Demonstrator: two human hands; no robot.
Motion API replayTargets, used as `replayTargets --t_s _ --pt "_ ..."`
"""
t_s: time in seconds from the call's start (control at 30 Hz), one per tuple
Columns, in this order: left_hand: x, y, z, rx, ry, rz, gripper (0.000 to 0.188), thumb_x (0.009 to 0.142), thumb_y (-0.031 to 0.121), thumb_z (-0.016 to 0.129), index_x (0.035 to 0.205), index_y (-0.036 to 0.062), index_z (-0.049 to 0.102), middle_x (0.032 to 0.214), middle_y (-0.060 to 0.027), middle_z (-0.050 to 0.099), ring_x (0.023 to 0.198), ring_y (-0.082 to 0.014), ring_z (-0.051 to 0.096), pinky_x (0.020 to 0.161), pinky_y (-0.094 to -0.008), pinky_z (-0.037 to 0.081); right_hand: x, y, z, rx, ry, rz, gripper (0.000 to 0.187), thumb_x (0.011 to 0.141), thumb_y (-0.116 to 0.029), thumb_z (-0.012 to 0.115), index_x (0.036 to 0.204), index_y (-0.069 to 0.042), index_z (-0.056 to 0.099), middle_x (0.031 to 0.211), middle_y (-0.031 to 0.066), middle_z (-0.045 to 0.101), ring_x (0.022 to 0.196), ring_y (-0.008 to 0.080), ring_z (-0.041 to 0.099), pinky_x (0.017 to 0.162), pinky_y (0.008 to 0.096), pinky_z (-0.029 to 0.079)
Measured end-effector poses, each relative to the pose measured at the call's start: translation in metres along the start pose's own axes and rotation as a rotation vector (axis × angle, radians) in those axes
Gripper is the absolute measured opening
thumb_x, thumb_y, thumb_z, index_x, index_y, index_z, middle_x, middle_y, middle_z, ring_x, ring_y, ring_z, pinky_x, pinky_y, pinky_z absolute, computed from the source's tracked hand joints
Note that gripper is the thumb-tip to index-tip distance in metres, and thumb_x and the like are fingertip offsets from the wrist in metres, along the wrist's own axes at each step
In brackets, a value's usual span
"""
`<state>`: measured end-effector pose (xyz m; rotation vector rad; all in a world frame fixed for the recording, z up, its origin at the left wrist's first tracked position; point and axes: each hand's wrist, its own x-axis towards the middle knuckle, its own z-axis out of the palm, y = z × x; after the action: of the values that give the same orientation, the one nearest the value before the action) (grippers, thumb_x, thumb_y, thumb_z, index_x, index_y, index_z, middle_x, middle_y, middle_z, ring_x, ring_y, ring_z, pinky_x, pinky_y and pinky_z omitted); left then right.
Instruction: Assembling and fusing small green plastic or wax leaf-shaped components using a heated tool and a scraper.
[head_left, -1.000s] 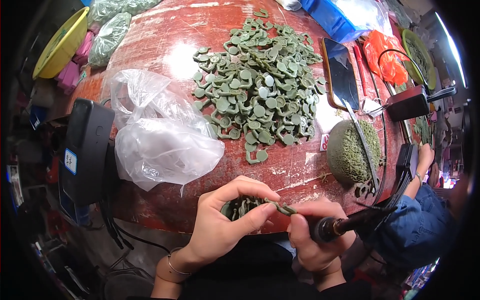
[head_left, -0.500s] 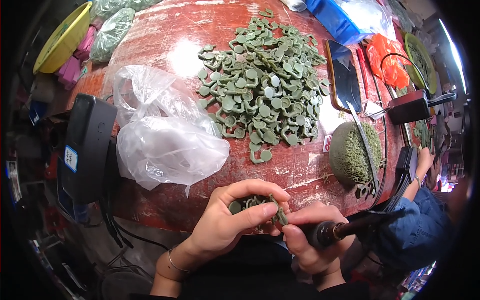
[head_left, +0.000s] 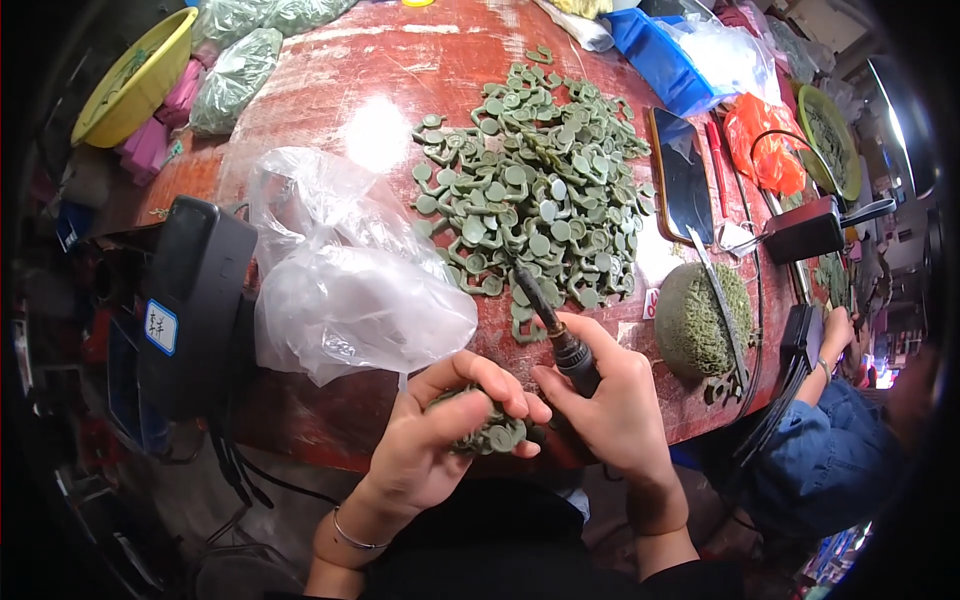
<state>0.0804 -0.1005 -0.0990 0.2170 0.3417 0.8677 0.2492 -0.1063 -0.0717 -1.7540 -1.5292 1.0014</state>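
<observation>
Cupping a clump of green disc-ended hooks (head_left: 500, 437), the left hand (head_left: 415, 455) is curling its fingers around it, thumb showing blurred; can't tell how firmly it's pressing. The right hand (head_left: 625, 410) is pinching a dark pen-shaped tool (head_left: 572, 352) between thumb and fingers, tip pointing at the big pile of matching green hooks (head_left: 545, 190); can't tell if the tip is touching it. Both hands are working on the near side of the pile, apart from each other, the clump well clear of it.

Left of the pile, a clear plastic bag (head_left: 360, 300) is lying crumpled; farther left, a black box-shaped device (head_left: 195, 290) is standing. Right of the pile, a smartphone (head_left: 683, 175) is lying flat. Right and nearer, a metal strip (head_left: 720, 305) is leaning across a rough-topped round green block (head_left: 685, 325). Far right of the pile, another person's hand (head_left: 838, 332) is resting near the table edge.
</observation>
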Motion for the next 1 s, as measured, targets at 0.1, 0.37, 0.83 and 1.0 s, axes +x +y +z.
replayTargets --t_s 0.1,0.37,0.83,1.0 --pt "-0.001 0.003 0.013 0.464 0.189 0.05 0.012 0.082 0.006 0.062 0.091 -0.0009 0.057 0.089 -0.011 0.061 0.083 -0.0207 0.062 0.077 -0.0357 0.055 -0.003 0.005 -0.002 -0.072 -0.028 -0.036 0.03 0.077 -0.009 0.068 0.104 -0.002 0.056 0.069 0.0135 0.06 0.061 0.0207 0.063 0.057 0.0305 0.047" --pt "0.018 0.0 0.022 1.661 0.317 0.546 0.021 0.071 0.006 0.07 0.09 0.0032 0.062 0.081 -0.009 0.063 0.071 -0.0225 0.062 0.066 -0.0313 0.048 0.018 -0.002 -0.013 -0.021 0.043 0.018 0.028 0.078 -0.006 0.065 0.105 -0.003 0.056 0.064 0.0059 0.055 0.058 0.0152 0.053 0.054 0.027 0.042" --pt "0.031 -0.013 0.047 2.201 0.383 0.324 0.029 0.064 0.01 0.075 0.087 0.0042 0.057 0.081 -0.0081 0.054 0.076 -0.0275 0.057 0.063 -0.0363 0.046 0.005 0.003 -0.031 -0.088 0.058 0.026 0.026 0.078 -0.007 0.066 0.1 -0.001 0.055 0.065 0.0153 0.06 0.055 0.0281 0.06 0.053 0.0326 0.045" --pt "0.028 -0.006 0.042 2.139 0.323 0.297 0.026 0.063 0.007 0.074 0.08 0.0032 0.056 0.079 -0.0087 0.055 0.074 -0.0286 0.057 0.061 -0.0357 0.046 0.017 -0.001 -0.024 -0.07 -0.026 -0.045 0.029 0.079 -0.005 0.063 0.106 -0.001 0.053 0.068 0.0178 0.06 0.063 0.0335 0.06 0.058 0.0359 0.046"
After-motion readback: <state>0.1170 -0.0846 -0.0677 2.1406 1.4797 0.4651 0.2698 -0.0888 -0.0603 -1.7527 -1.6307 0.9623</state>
